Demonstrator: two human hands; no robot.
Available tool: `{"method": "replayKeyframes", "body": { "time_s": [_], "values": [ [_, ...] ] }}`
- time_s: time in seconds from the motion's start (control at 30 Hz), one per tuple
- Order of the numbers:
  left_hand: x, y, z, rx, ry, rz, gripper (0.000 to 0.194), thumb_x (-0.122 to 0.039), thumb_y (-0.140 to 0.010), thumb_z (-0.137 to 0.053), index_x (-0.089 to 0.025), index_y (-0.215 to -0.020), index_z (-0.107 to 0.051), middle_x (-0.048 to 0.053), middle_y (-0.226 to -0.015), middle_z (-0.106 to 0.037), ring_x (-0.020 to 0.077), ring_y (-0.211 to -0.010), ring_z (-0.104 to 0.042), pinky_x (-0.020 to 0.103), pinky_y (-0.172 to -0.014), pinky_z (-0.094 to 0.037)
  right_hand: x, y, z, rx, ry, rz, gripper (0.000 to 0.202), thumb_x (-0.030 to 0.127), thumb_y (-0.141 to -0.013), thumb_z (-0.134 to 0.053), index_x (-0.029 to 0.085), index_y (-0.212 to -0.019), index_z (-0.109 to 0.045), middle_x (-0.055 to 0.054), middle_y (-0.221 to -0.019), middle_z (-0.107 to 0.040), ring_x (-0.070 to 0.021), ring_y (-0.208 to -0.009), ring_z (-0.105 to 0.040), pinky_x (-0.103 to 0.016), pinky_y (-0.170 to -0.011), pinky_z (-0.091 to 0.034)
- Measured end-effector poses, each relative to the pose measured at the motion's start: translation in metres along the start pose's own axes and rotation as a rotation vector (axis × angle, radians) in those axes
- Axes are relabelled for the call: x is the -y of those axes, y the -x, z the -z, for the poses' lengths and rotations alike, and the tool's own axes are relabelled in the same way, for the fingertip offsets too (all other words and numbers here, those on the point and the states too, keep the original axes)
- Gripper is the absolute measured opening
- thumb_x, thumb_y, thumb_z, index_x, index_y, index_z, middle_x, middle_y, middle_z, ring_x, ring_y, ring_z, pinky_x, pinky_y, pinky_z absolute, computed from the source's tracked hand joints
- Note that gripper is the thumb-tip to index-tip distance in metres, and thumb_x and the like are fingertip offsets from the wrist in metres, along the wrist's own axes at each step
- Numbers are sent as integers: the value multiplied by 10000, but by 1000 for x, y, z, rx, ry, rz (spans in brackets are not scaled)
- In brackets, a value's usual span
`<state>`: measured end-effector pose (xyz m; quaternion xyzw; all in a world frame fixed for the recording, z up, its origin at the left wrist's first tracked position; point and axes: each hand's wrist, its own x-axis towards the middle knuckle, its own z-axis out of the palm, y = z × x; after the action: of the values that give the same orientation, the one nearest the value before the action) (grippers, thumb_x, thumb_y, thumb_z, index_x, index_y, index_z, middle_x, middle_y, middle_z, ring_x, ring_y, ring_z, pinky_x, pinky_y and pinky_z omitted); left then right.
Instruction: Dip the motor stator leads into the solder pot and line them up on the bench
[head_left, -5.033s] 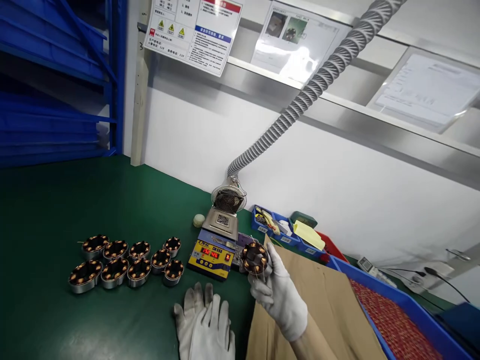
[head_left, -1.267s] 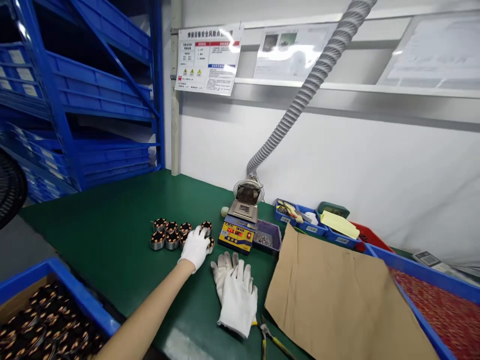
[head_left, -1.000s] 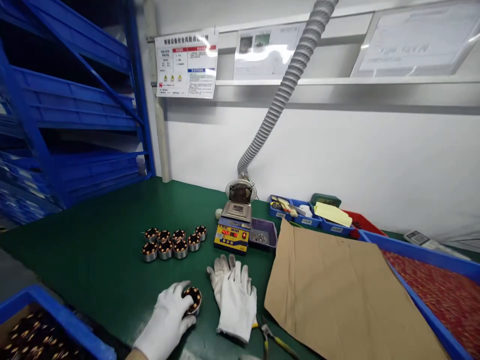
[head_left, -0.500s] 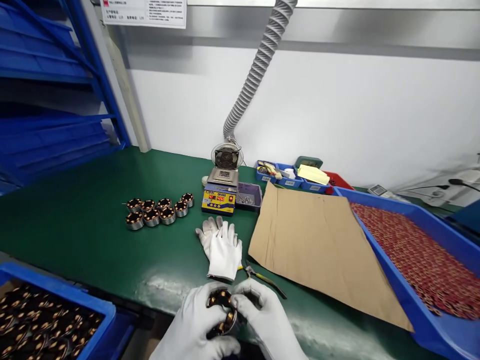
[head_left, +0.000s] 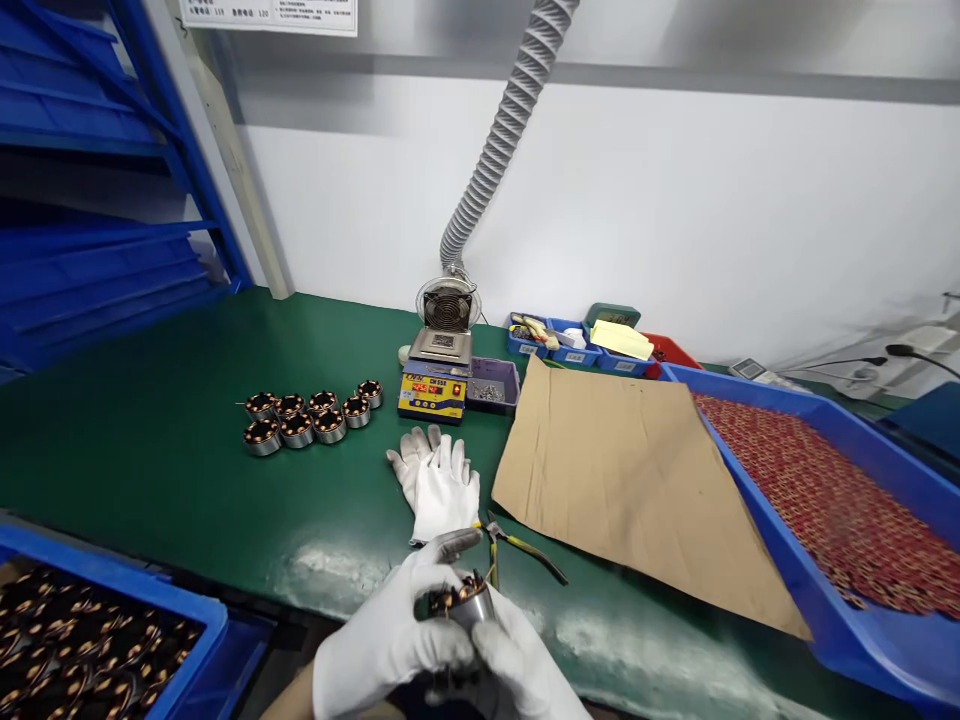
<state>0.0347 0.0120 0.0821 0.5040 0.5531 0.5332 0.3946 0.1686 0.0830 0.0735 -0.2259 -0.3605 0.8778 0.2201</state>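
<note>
Both my hands wear white gloves and meet at the bench's front edge around a motor stator (head_left: 474, 606), a steel ring with copper windings and black inside. My left hand (head_left: 412, 620) has it between thumb and fingers, the index finger raised above it. On the other side my right hand (head_left: 517, 650) grips the steel wall, its fingers partly hidden. The ring is tilted, and a thin wire end sticks up from it. Just beyond lie yellow-handled cutting pliers (head_left: 525, 548) and a pair of spare white gloves (head_left: 442, 490).
Several like stators (head_left: 298, 428) stand in two rows on the green bench (head_left: 172, 480). A yellow-and-blue soldering unit (head_left: 432, 393) stands under a fume hose (head_left: 502, 140). Cardboard (head_left: 622, 480) borders a blue tray (head_left: 847, 640) of small red parts. A blue bin (head_left: 202, 620) of stators is at left.
The stator has turned from facing up to tilted, its steel wall now showing. My left index finger has lifted off it, and my right hand has moved lower along its side.
</note>
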Motion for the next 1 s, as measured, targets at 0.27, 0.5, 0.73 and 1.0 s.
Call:
{"method": "replayKeyframes", "body": {
  "time_s": [0.27, 0.5, 0.73, 1.0],
  "values": [
    [4, 0, -5, -103, -142, -69, 304, -443, -716, -709, -298, -982, -698, 48, -1055, -692, 237, -1037, -598, 338, -943, -454, -15, 8, 3, -24, -258, -65, 367, 387, -700, -746, 230, -1022, -664, -56, -947, -689, -187, -849, -641, -349, -791, -493],
    [-4, -1, 4, -78, 31, 196, 378, -410, -743, -655, -217, -1068, -632, 84, -1119, -660, 263, -1040, -597, 397, -931, -466, -13, 12, 4, 57, -349, -172, 431, 482, -696, -725, 176, -995, -668, -93, -929, -713, -213, -839, -671, -369, -817, -479],
    [-9, -8, -7, -151, 169, 151, 288, -435, -624, -767, -193, -769, -710, 73, -876, -716, 260, -849, -646, 353, -794, -521, -20, 12, 5, 72, -325, -128, 309, 422, -712, -715, 210, -931, -673, -71, -923, -709, -206, -790, -659, -327, -672, -497],
    [-3, 3, 0, -264, 164, 296, 600, -303, -477, -865, -233, -1039, -669, 72, -1151, -652, 308, -1114, -546, 406, -973, -427, -18, 11, 14, 49, -456, -183, 526, 560, -662, -702, 188, -1031, -651, -92, -927, -708, -233, -832, -653, -362, -707, -513]
  ]
}}
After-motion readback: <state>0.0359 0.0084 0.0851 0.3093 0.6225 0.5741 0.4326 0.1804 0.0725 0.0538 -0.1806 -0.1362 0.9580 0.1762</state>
